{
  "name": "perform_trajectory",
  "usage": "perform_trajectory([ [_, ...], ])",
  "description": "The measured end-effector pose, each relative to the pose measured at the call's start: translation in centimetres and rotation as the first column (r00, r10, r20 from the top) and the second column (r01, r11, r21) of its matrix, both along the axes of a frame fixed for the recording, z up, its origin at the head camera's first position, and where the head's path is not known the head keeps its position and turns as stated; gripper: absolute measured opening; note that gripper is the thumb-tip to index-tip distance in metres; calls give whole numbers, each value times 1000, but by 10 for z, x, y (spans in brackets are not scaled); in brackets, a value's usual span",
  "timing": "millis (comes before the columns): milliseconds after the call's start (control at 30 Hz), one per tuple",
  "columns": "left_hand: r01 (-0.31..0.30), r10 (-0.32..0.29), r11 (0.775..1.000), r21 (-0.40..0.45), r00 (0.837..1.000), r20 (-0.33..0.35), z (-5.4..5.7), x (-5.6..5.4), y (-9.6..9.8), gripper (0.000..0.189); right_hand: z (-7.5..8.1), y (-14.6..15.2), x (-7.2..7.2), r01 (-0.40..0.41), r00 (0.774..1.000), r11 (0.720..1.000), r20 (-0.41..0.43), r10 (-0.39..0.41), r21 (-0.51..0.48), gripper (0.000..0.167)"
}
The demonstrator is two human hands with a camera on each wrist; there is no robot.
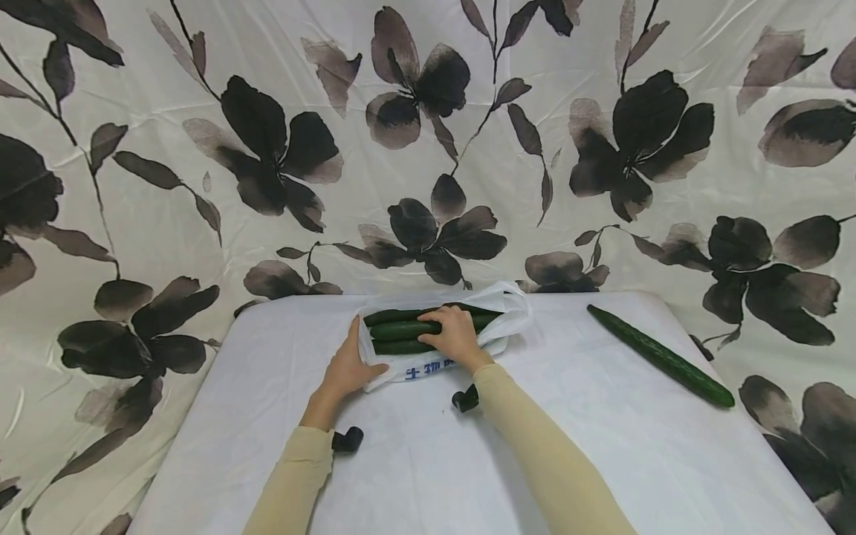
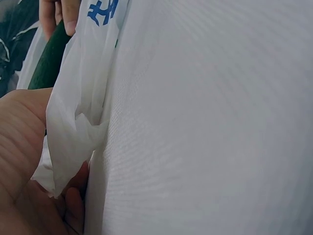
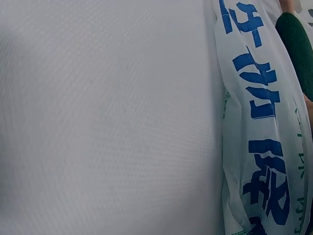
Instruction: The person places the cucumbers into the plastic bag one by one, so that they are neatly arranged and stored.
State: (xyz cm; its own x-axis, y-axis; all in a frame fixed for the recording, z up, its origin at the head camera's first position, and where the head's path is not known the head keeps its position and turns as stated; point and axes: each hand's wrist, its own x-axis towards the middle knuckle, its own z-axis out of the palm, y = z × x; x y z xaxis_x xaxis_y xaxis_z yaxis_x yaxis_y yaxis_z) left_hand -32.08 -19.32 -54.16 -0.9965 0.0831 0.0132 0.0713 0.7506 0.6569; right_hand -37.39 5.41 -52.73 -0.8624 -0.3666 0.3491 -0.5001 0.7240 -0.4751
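A white plastic bag (image 1: pixel 394 369) with blue lettering lies at the table's back edge, its opening spread. Several dark green cucumbers lie side by side inside it, among them a middle cucumber (image 1: pixel 394 331) and a front cucumber (image 1: pixel 397 347). My left hand (image 1: pixel 344 368) holds the bag's left end, with plastic between thumb and fingers in the left wrist view. Reaching into the opening, my right hand (image 1: pixel 455 334) grips the middle cucumber from above, thumb on the near side and fingers on the far side. The right wrist view shows mostly the lettered bag side (image 3: pixel 264 98).
One loose cucumber (image 1: pixel 662 357) lies slantwise on the right of the white-covered table (image 1: pixel 414 475). Behind the table hangs a floral cloth (image 1: pixel 521 186). Small black wrist devices, a left device (image 1: pixel 348 440) and a right device (image 1: pixel 465 399), stick out from the sleeves.
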Motion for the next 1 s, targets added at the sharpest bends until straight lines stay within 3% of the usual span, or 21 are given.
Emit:
perform_trajectory([
  [300, -1, 1, 1000, -4, 1000, 9, -3, 1, 2, 120, -2, 0, 3, 38, 999, 999, 17, -38, -29, 41],
  [600, 12, -12, 1000, 14, 1000, -7, -4, -1, 4, 120, -1, 4, 5, 18, 1000, 999, -14, -18, -47, 41],
  [800, 17, -17, 1000, 2, 1000, 8, -1, -1, 3, 121, 6, 13, 8, -6, 1000, 996, -17, 4, -91, 39],
  [1000, 21, -21, 999, -43, 1000, -12, 6, -3, 0, 126, 22, 29, 13, -83, 996, 978, -53, 74, -193, 26],
])
